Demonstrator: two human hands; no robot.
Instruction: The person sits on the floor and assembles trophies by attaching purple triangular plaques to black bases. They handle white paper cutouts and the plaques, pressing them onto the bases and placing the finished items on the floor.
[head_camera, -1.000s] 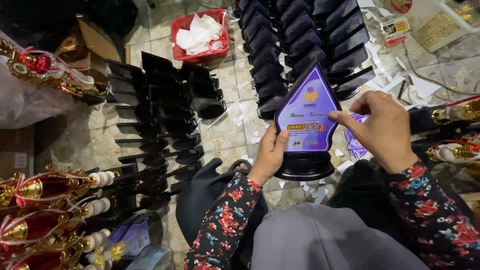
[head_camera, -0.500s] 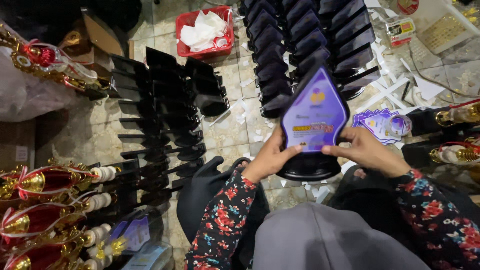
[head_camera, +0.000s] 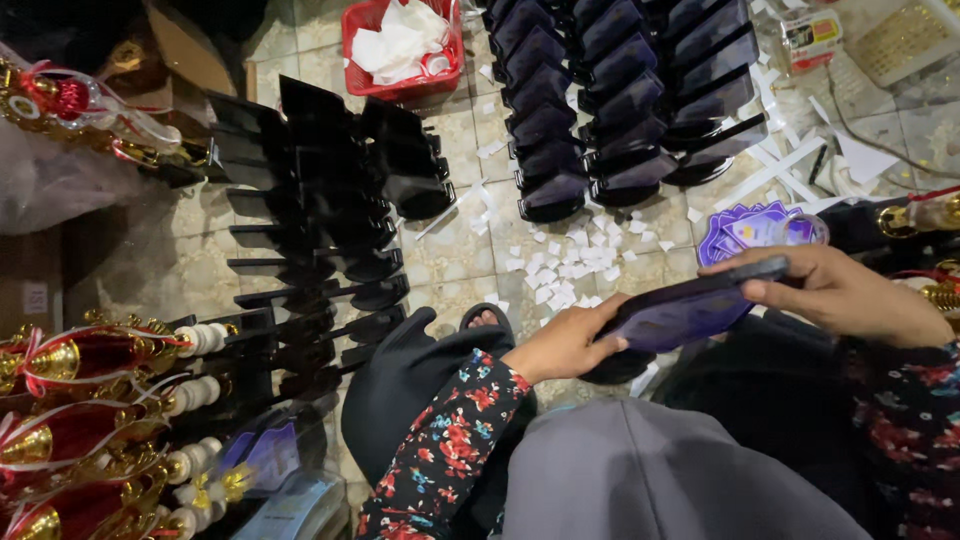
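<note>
Both my hands hold a black plaque (head_camera: 690, 310) with a purple printed face, now tilted nearly flat so I see it edge-on. My left hand (head_camera: 565, 345) grips its near lower side by the round base. My right hand (head_camera: 835, 295) holds its far right edge with fingers on top. A stack of purple stickers (head_camera: 755, 230) lies on the tiled floor just beyond my right hand. Floral sleeves cover both my forearms.
Rows of blank black plaques (head_camera: 320, 200) stand left of centre, with more black plaques (head_camera: 620, 90) at the top. A red basket (head_camera: 400, 45) of white scraps sits at the top. Paper bits (head_camera: 570, 260) litter the tiles. Gold-and-red trophies (head_camera: 90, 420) lie at the lower left.
The plaque has gone from upright, purple face towards me, to tipped nearly flat. My right hand moved from its top to its right edge.
</note>
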